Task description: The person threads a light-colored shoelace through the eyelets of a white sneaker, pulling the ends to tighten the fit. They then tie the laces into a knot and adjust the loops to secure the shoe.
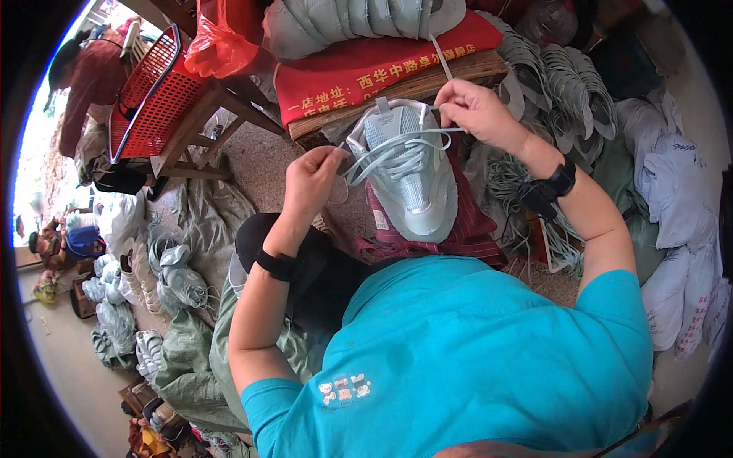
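A pale grey-green sneaker (416, 195) lies in front of me with its toe toward my body, on dark red striped cloth (477, 221) over my lap. Its pale shoelace (397, 145) crosses the tongue in several rows, with loose strands over the top. My left hand (311, 179) is closed in a pinch at the left side of the shoe opening, where a lace strand runs to the fingertips. On the right, my right hand (479, 114) pinches another length of lace beside the collar, pulled out sideways. The exact grip of the left fingertips is partly hidden.
Beyond the shoe, a wooden bench (397, 99) under a red printed cloth (366, 80) carries stacked shoe uppers (359, 19). A red plastic basket (149, 99) stands far left. Bundled laces (504, 183) and white bags (672, 183) lie right, green sacks (191, 343) left.
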Demonstrator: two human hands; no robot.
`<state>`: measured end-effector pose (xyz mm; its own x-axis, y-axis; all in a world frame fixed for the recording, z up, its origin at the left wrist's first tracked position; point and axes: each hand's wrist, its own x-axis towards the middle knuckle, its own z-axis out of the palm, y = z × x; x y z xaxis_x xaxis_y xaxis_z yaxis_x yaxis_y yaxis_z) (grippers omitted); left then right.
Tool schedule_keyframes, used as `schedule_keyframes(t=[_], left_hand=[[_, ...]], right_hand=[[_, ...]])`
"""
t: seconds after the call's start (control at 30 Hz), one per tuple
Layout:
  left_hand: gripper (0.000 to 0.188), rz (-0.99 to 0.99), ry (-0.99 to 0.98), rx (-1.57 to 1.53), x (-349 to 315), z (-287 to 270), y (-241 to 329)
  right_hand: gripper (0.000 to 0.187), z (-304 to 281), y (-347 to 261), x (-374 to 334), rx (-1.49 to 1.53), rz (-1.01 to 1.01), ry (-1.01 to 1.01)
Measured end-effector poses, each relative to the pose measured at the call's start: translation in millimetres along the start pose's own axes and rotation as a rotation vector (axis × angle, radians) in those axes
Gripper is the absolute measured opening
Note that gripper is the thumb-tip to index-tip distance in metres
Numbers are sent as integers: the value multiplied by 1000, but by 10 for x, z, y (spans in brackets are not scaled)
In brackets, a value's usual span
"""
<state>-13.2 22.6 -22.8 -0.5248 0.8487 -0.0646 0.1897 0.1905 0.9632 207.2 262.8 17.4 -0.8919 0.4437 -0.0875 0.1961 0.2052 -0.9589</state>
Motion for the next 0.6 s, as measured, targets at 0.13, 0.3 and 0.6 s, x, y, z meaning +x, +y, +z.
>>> schedule_keyframes(t=[0.13,0.3,0.6], left_hand=[[24,-49,-23,27,-42,87,5],[23,27,2,283,-86,85,157],[20,137,58,443,-3,113,148]], right_hand=[[8,169,-64,-57,-209,-193,65],[9,234,-214,-85,-705,-330,144],[19,359,-240,-31,-732,-291,131]])
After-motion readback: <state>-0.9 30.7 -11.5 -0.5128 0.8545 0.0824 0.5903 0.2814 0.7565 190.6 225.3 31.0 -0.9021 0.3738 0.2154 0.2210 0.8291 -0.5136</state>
